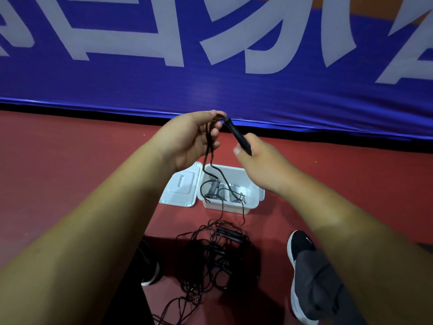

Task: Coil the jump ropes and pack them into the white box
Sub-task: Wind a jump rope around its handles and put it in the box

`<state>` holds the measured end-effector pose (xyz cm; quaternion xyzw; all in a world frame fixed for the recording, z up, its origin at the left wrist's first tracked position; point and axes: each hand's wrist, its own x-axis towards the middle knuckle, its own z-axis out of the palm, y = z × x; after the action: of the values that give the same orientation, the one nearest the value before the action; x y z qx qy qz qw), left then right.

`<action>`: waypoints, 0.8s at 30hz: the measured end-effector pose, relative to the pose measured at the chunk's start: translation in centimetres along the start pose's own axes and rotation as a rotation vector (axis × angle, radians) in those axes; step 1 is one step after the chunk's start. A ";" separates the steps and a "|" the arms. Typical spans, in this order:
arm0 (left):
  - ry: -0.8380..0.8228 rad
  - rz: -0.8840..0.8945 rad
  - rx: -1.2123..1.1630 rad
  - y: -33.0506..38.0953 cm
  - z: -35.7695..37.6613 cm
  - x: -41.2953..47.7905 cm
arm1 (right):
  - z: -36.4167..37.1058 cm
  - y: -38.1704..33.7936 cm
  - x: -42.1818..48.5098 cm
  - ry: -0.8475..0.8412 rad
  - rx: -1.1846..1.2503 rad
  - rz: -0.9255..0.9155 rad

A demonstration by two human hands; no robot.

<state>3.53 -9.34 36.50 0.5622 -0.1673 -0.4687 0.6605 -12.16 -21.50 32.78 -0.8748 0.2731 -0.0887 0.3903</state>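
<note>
My left hand holds loops of a thin black jump rope cord at chest height. My right hand grips that rope's black handle, which points up toward the left fingertips. The cord hangs down from both hands into the open white box on the floor, where grey handles and coiled cord lie. Its hinged lid lies flat to the left. A tangle of more black jump ropes with handles lies on the floor in front of the box.
A blue banner with large white letters stands just behind the box. The floor is red. My black shoes stand either side of the rope tangle.
</note>
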 end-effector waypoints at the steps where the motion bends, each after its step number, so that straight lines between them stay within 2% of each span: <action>1: -0.005 0.006 0.027 0.1 -0.1 0.1 | 0.3 0.1 0.2 0.013 0.021 0.009; 6: -0.068 0.038 0.258 0.9 -1.2 -0.3 | 0.7 0.8 1.5 0.039 0.261 0.098; 9: -0.067 0.071 0.319 0.9 -1.9 -0.3 | 0.7 1.0 1.7 -0.006 0.310 0.096; 15: 0.044 0.111 0.212 0.3 -1.1 -0.5 | 1.0 0.7 1.4 -0.083 0.233 0.075; 24: 0.067 0.067 0.046 -0.7 0.2 -0.5 | 0.4 0.3 1.1 -0.066 0.434 0.110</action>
<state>2.84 -8.99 36.11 0.5868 -0.1747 -0.4234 0.6678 -11.22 -22.01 32.18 -0.7566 0.2817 -0.0952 0.5823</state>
